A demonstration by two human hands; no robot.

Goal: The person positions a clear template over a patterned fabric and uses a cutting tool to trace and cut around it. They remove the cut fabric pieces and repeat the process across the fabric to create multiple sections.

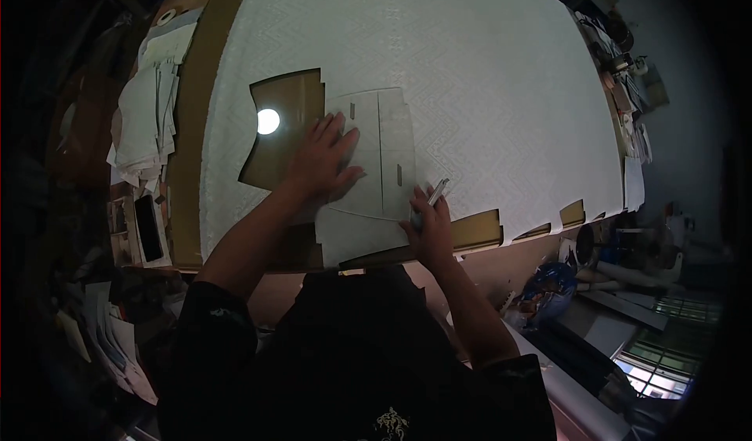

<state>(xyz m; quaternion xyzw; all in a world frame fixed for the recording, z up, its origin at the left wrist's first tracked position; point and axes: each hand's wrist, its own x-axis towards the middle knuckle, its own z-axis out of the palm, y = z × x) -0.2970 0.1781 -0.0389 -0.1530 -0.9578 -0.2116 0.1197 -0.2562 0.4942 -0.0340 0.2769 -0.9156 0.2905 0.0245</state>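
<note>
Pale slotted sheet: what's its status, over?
Left hand: spread on the pale slotted sheet. Right hand: by its edge, gripping slim silvery tool. Nothing else covering it.

Black phone (pixel 148 228), window (pixel 654 377) — lower right

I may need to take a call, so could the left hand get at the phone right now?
Probably yes: the phone lies off to the left with nothing seen covering it. The left hand rests on the template, though, so it would likely have to lift off first.
</note>
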